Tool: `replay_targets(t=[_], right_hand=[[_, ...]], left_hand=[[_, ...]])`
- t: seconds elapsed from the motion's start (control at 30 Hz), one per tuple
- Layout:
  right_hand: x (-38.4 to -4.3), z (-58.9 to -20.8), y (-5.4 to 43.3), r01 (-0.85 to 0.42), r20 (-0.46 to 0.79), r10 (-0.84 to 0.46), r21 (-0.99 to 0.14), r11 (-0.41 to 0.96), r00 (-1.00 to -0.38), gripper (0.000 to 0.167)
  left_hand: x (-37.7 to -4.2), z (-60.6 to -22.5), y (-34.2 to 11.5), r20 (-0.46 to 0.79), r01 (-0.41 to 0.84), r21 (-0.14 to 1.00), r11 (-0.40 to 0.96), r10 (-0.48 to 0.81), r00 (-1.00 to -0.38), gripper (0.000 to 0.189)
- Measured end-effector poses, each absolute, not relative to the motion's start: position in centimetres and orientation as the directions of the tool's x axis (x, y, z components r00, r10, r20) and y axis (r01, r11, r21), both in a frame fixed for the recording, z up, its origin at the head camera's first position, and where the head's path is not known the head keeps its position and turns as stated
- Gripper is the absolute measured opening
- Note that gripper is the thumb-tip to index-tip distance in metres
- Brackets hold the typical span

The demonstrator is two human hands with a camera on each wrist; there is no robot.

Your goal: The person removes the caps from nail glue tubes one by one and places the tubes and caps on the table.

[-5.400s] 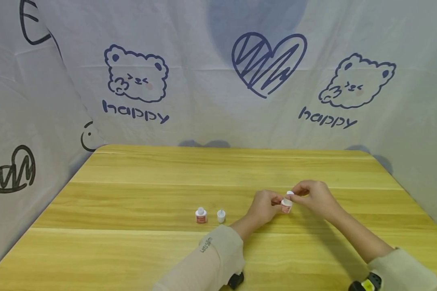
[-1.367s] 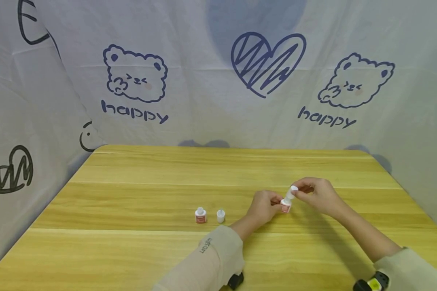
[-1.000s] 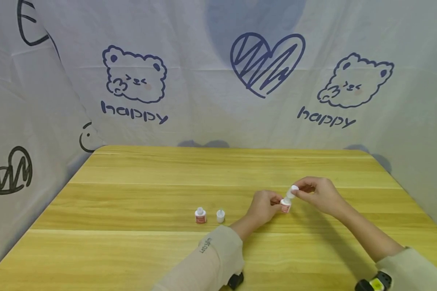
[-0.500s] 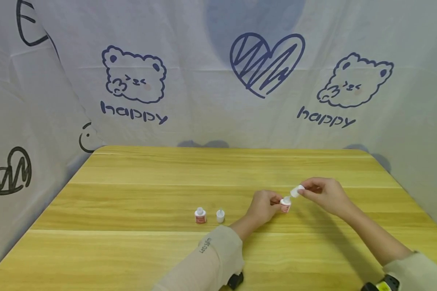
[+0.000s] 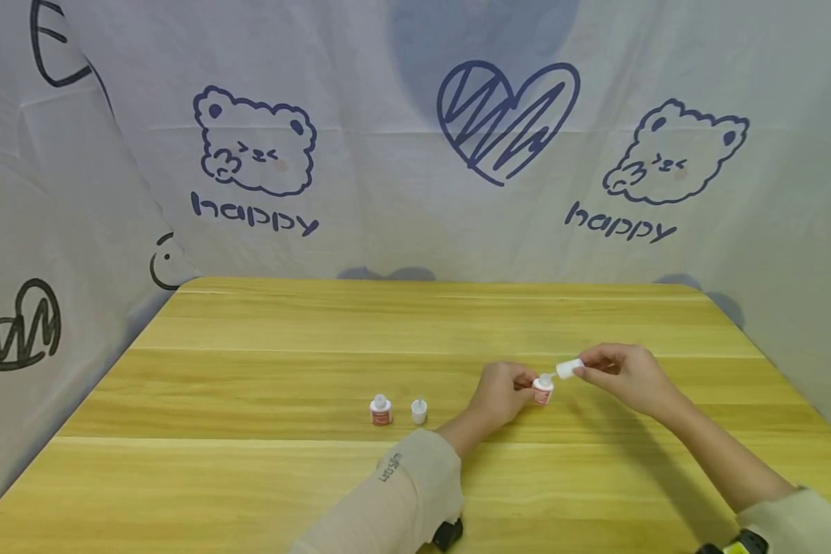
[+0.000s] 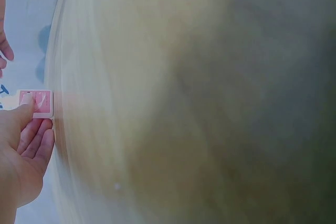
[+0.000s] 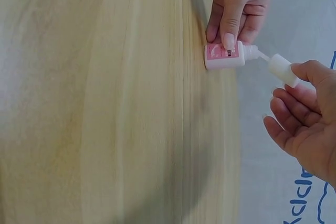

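Observation:
My left hand [image 5: 500, 394] pinches a small white bottle [image 5: 543, 393] with a pink label between thumb and fingers, over the right half of the table. The bottle's neck is uncapped. Just right of it, my right hand [image 5: 623, 375] holds a white brush cap [image 5: 568, 369] by its closed end, tilted sideways. In the right wrist view, the thin brush stem [image 7: 263, 56] reaches from the cap to the bottle's mouth [image 7: 252, 52]. The left wrist view shows my thumb [image 6: 23, 109] lying across the pink label.
A second white bottle [image 5: 381, 412] with a red-pink label stands uncapped left of my left arm. Beside it another white cap [image 5: 418, 412] rests with its stem pointing up. Both are on the wooden table [image 5: 249, 477]; a printed white cloth [image 5: 374, 154] hangs behind.
My right hand has lifted the brush cap off the bottle's neck, drawn it rightward and tipped it sideways, baring the stem. My left hand and the bottle have hardly moved.

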State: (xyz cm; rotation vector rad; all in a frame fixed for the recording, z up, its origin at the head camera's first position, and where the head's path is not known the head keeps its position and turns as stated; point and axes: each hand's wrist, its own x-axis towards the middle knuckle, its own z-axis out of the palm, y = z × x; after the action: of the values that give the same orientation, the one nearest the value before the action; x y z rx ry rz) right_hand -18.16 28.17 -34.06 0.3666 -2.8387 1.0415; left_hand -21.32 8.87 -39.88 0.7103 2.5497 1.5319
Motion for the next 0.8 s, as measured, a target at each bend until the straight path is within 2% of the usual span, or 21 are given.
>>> replay_targets(t=[0.6,0.8], right_hand=[[-18.46,-34.34,28.27,-0.245,0.061,-0.261,-0.599,0.763,-0.963,0.020],[-18.62,-34.71,27.82,-0.285,0.058,-0.315,-0.601,0.747,-0.947,0.016]], left_hand=[[-21.33,-39.97,8.87,0.176,0.357,0.849,0.390,0.428,-0.886,0.013],[-21.35,-40.06,8.89,0.180,0.356,0.859,0.368,0.434,-0.883,0.012]])
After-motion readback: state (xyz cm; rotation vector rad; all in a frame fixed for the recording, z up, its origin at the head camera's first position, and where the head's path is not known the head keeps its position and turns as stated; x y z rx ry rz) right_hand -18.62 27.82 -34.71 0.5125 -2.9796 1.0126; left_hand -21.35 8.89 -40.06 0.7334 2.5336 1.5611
